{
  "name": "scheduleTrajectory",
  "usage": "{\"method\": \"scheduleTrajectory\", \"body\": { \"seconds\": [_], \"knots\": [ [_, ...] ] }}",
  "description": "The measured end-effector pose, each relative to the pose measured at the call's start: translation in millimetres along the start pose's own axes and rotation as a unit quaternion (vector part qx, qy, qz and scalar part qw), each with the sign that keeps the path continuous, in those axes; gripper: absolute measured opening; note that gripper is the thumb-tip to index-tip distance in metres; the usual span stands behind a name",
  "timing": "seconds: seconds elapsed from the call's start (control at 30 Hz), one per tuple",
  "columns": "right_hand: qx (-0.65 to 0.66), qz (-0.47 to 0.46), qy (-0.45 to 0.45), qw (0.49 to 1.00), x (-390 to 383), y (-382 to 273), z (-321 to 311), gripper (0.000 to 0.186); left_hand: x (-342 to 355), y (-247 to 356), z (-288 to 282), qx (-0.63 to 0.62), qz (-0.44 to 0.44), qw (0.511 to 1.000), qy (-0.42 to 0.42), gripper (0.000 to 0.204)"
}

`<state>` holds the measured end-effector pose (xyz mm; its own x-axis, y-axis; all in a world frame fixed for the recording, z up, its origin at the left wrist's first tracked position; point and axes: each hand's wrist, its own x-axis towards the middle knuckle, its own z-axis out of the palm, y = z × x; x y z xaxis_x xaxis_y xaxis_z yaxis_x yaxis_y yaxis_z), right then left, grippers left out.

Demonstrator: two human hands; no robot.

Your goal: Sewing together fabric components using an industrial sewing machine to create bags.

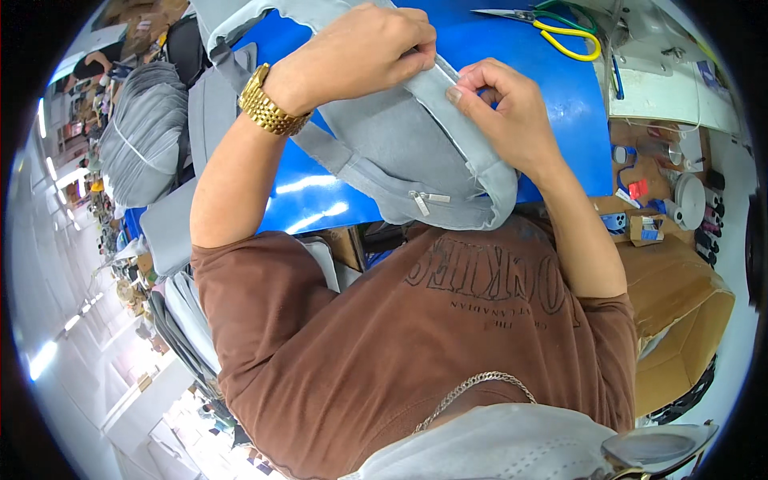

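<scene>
A grey fabric bag piece [372, 128] lies across the blue tabletop, its near end close to my brown shirt. Along its right side runs a folded edge [472, 136], bent over like a band. My left hand [368, 50], with a gold watch at the wrist, is closed on this edge at the far part. Further right and a little nearer, my right hand [512, 116] pinches the same edge between thumb and fingers. A metal zipper pull [421, 206] shows at the near end of the piece. The fingertips of my left hand are partly hidden.
Scissors with yellow and green handles [566, 38] lie at the far right of the blue tabletop [572, 136]. A tied bundle of grey fabric pieces [144, 136] stands at the left. On the right are a cardboard box [680, 320] and a white spool [689, 196].
</scene>
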<state>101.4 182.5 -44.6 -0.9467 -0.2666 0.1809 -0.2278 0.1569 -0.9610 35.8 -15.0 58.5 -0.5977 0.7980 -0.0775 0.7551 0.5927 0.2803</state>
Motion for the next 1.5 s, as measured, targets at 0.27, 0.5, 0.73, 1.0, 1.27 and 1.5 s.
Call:
{"method": "scheduleTrajectory", "body": {
  "seconds": [0.27, 0.5, 0.73, 1.0, 1.27, 1.5],
  "knots": [
    [0.004, 0.050, -0.011, 0.999, -2, -8, 7, 0.022, -11, 8, -12, 0.039, -0.025, 0.998, 0.031, 0.020],
    [0.055, 0.016, -0.016, 0.998, -4, 2, 7, 0.019, -10, 4, -12, -0.002, -0.032, 0.999, 0.014, 0.017],
    [0.075, 0.079, -0.045, 0.993, -9, 8, 5, 0.017, -7, -6, 1, -0.007, -0.030, 0.999, -0.011, 0.019],
    [0.057, 0.090, -0.050, 0.993, -12, 10, 9, 0.019, -5, -14, 11, -0.014, -0.046, 0.998, -0.036, 0.020],
    [0.081, 0.079, -0.016, 0.994, -20, 9, 13, 0.017, -6, 0, 2, -0.057, -0.063, 0.996, -0.036, 0.017],
    [-0.013, 0.002, 0.022, 1.000, -31, -2, 12, 0.012, -41, 20, 15, -0.049, -0.001, 0.994, 0.095, 0.011]
  ]
}}
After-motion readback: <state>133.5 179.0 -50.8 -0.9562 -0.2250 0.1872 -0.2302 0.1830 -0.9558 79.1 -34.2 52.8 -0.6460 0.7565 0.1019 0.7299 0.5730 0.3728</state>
